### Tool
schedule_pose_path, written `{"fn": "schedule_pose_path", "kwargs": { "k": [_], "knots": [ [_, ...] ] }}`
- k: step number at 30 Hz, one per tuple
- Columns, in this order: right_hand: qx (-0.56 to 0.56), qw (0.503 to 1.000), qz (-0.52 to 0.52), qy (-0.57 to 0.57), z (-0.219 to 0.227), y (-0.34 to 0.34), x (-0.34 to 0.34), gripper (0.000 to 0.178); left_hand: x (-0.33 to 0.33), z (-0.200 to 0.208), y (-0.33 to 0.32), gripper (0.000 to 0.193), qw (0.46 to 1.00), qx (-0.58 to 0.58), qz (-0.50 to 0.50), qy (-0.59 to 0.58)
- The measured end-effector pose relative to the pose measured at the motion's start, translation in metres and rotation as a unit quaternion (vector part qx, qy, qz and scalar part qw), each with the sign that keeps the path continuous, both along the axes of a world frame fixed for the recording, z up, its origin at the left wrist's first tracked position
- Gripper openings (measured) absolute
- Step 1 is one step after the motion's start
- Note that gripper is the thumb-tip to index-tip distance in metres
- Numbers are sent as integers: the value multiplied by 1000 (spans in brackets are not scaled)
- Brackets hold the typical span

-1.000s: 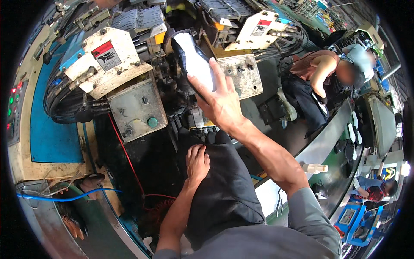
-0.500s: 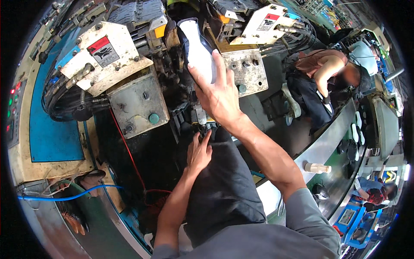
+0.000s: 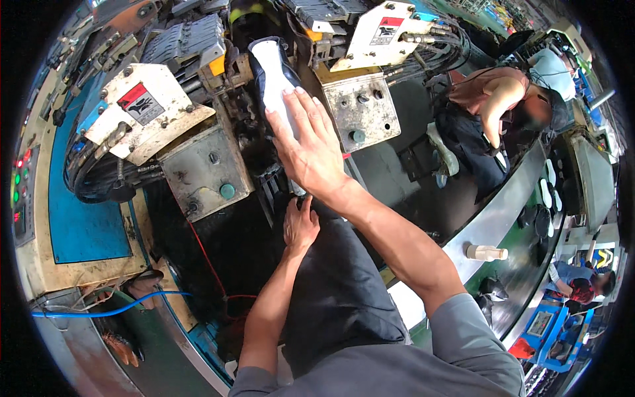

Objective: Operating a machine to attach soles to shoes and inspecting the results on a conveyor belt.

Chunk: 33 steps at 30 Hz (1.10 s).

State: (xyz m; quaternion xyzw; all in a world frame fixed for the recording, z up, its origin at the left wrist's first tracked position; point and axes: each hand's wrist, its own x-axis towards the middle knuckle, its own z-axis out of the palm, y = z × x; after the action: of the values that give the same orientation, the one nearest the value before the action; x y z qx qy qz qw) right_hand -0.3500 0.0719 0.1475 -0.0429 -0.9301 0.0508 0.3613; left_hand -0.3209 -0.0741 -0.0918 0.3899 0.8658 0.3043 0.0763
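Note:
A dark shoe upper with a white sole-shaped bottom (image 3: 271, 63) faces up in the machine, its narrow end away from me. My right hand (image 3: 307, 149) lies over the near part of that white surface, fingers stretched out and thumb along the left edge. The hand hides the shoe's near end. Lower down, my left hand (image 3: 301, 223) is beside a small metal part (image 3: 297, 188) below the shoe, above my dark trousers. Its fingers point up and look slightly apart; I see nothing held, and cannot tell whether the tips touch the metal.
White machine plates (image 3: 149, 109) flank the shoe. Grey boxes with green buttons (image 3: 227, 192) sit below them. A red cable (image 3: 202, 248) hangs at left. A conveyor (image 3: 476, 264) bearing a pale bottle (image 3: 486, 253) runs at right. A person (image 3: 493, 106) bends over beyond it.
My right hand has gone from gripping the shoe's edges to lying flatter on it. The left hand's fingers have drawn closer together. The view has shifted slightly.

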Motion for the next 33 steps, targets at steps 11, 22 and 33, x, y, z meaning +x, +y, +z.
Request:
{"fn": "schedule_pose_path", "kwargs": {
  "k": [11,22,33],
  "knots": [
    [34,997,0,64,20,52,-105,47,-5,5,-9,59,977,178,105,-50],
    [93,986,-17,134,43,68,-151,41,-18,-14,-10,58,952,199,137,-188],
    [90,981,-19,172,60,72,-162,39,-19,-15,-7,58,942,210,119,-233]
  ]
}}
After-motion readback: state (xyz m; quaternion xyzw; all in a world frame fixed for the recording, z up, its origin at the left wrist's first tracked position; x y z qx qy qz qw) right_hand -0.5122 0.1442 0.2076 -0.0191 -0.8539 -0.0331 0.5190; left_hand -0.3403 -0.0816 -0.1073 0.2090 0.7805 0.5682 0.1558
